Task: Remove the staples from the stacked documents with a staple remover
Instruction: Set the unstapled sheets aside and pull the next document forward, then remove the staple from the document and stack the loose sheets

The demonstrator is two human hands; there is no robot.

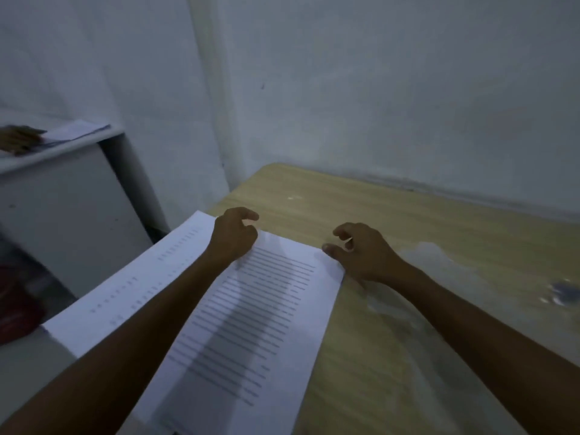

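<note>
A stack of white printed documents lies on the wooden table, and a lower sheet sticks out to the left over the table's edge. The heel of my left hand rests on the stack near its far edge, with the fingers loosely curled and holding nothing. My right hand is at the far right corner of the top sheet, thumb touching the paper and fingers loosely curled above the table. No staple can be made out in the blurred view.
A small dark blurred object lies on the table at the right; I cannot tell what it is. A white cabinet with papers on top stands to the left, something red below it. A wall runs close behind the table.
</note>
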